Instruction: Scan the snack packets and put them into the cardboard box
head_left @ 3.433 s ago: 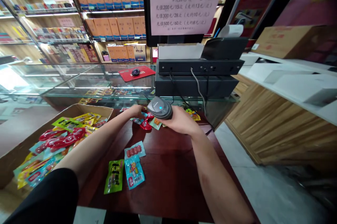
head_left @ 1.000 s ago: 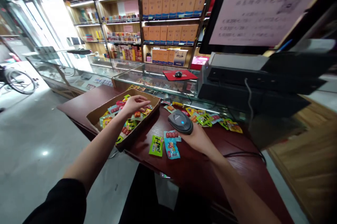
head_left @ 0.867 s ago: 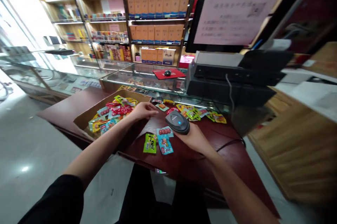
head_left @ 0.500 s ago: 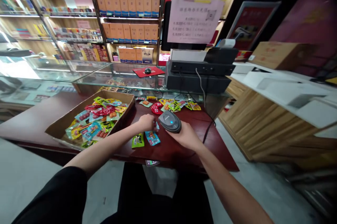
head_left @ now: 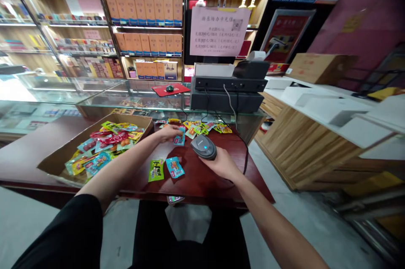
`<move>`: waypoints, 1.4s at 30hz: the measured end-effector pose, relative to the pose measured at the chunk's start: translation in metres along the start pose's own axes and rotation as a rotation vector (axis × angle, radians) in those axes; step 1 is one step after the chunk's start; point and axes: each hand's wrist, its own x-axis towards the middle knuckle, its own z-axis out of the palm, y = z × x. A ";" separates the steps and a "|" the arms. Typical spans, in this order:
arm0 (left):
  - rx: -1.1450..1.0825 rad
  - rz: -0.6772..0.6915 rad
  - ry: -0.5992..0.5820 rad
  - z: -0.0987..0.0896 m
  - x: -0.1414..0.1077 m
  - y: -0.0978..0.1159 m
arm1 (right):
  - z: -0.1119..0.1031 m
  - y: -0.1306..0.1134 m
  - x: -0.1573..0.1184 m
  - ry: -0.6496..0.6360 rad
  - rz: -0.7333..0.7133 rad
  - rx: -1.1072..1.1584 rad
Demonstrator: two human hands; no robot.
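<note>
Near the table's front edge, green packet beside blue packet. Right hand wraps the scanner, rigid, probably light. Toward the left edge, a carton heaped with snack packs. Farther back, left hand pinches a blue pouch: soft, likely slippery, best held by its seal.

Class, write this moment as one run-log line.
left hand: holding blue packet; right hand: holding grey scanner; table: green packet beside second blue packet
</note>
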 end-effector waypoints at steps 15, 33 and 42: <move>-0.536 -0.058 0.002 -0.013 -0.010 0.015 | 0.020 -0.004 0.017 -0.017 -0.026 -0.045; -0.409 -0.017 0.056 -0.013 -0.009 0.018 | 0.017 0.003 0.012 0.034 0.017 -0.072; -0.425 -0.013 0.182 -0.068 -0.049 0.015 | 0.041 -0.011 0.030 -0.059 -0.094 -0.074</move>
